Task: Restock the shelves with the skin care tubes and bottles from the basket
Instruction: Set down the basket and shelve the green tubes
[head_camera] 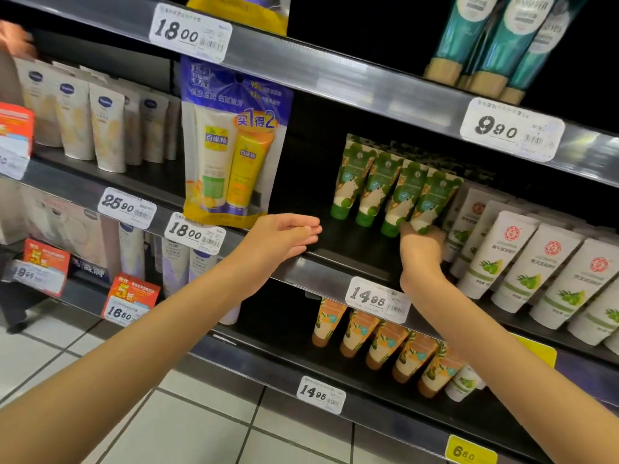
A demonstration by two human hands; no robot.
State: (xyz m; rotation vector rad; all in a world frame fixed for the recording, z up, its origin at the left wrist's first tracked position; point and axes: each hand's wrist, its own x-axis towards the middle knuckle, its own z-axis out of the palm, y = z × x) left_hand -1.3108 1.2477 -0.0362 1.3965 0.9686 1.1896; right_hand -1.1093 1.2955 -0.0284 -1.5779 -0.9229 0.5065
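Observation:
A row of green tubes (378, 182) stands cap-down on the middle shelf (301, 266). My right hand (422, 249) grips the cap end of the rightmost green tube (435, 199), thumb on its left side. My left hand (284, 234) hovers open, fingers straight and pointing right, over the shelf's front edge beside the dark gap left of the green tubes. The basket is not in view.
White olive tubes (542, 262) crowd the shelf right of my right hand. A purple-and-yellow promo pack (231, 142) hangs left of the gap. Orange tubes (385, 343) fill the shelf below, teal tubes (485, 41) the one above. Another person's hand (15, 36) shows at far left.

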